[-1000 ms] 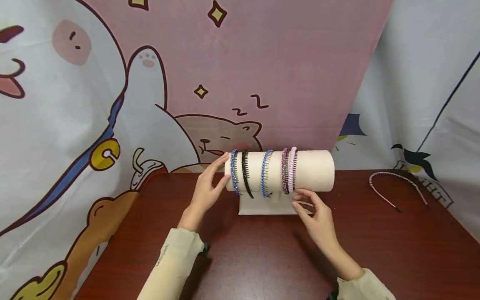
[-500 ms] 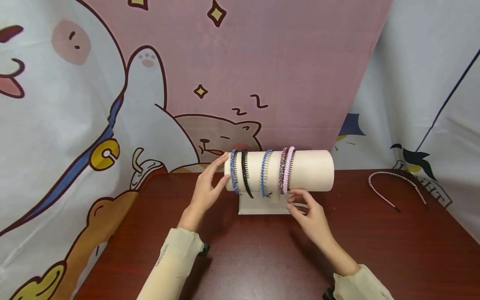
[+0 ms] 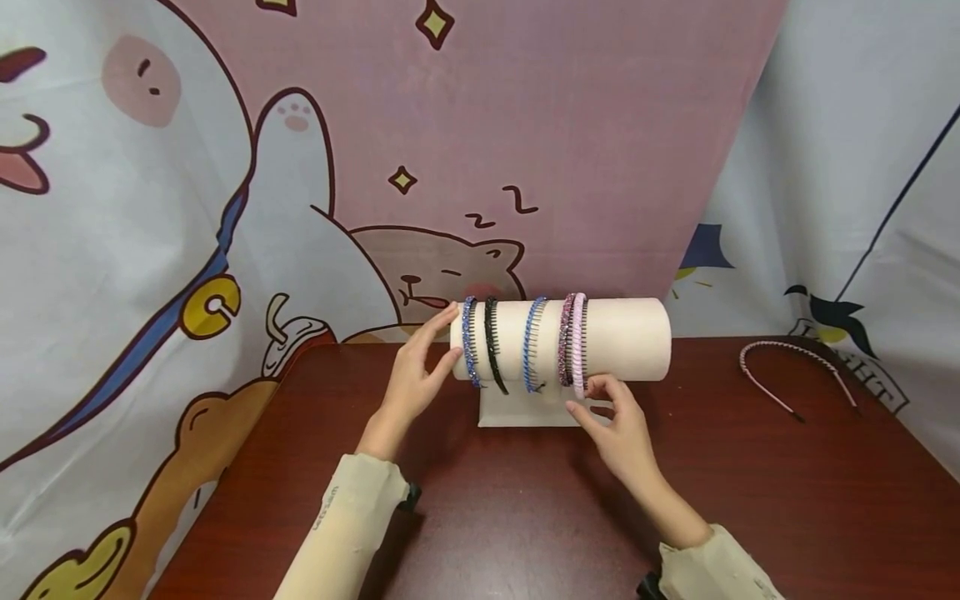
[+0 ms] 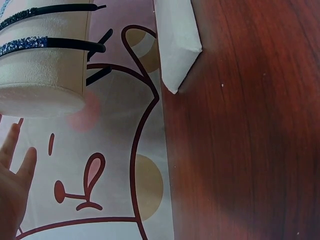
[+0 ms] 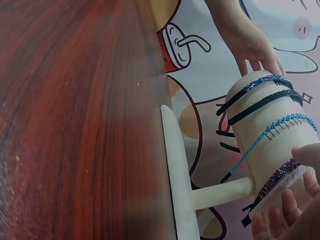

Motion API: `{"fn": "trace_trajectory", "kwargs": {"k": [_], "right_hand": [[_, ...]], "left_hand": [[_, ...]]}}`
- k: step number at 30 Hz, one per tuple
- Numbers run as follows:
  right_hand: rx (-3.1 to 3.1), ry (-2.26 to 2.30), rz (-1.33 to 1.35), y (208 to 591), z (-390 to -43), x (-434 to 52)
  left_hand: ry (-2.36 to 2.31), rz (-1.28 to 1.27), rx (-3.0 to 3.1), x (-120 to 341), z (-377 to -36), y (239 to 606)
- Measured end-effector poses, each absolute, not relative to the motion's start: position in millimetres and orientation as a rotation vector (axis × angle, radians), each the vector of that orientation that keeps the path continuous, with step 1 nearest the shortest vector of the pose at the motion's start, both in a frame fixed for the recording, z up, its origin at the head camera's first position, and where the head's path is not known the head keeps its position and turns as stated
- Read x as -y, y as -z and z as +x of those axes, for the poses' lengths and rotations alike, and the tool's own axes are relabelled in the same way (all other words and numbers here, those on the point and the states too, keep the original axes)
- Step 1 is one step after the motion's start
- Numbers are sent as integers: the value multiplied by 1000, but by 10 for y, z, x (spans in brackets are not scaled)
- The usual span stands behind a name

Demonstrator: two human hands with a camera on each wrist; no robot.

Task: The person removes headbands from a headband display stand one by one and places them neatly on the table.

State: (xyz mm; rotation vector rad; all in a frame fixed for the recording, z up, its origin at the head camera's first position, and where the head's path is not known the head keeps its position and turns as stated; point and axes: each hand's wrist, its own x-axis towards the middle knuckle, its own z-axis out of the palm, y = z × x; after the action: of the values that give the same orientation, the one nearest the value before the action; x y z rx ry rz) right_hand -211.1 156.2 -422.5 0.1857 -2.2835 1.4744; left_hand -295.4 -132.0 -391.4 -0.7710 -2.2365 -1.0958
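Left hand: the left hand is resting flat against the left end of the cream roll stand, its fingers straight and released, gripping nothing; in the left wrist view only the fingertips are showing, just below the roll's round end.
Right hand: the right hand is reaching up under the near side of the roll, thumb and fingers pinching the lower end of the light pink headband; the right wrist view is showing the fingers curling at that end.
Light pink headband: it is sitting over the roll a little right of the middle, touching the sparkly purple headband on its left.
Other bands on the roll: going left, a blue toothed headband, then a black headband, then a blue glitter headband nearest the left hand; these three are standing apart from one another.
Stand: the roll is lying level on a short post over a flat pale base, toward the far edge of the table.
Table: the dark red wooden table is carrying the stand; a thin pink headband is lying flat on it far to the right, well apart from both hands.
Background: a cartoon-printed cloth is hanging behind the table.
Sleeves: both forearms are wearing beige sleeves.
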Motion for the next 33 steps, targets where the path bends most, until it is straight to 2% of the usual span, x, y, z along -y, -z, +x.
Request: {"fn": "trace_trajectory", "kwargs": {"k": [24, 33], "right_hand": [[2108, -1571, 48, 4268, -2136, -1702], [2004, -1608, 104, 4265, -2116, -1764]], "left_hand": [[1105, -767, 2244, 1320, -2942, 3911], [1082, -785, 2219, 1317, -2968, 3917]]}}
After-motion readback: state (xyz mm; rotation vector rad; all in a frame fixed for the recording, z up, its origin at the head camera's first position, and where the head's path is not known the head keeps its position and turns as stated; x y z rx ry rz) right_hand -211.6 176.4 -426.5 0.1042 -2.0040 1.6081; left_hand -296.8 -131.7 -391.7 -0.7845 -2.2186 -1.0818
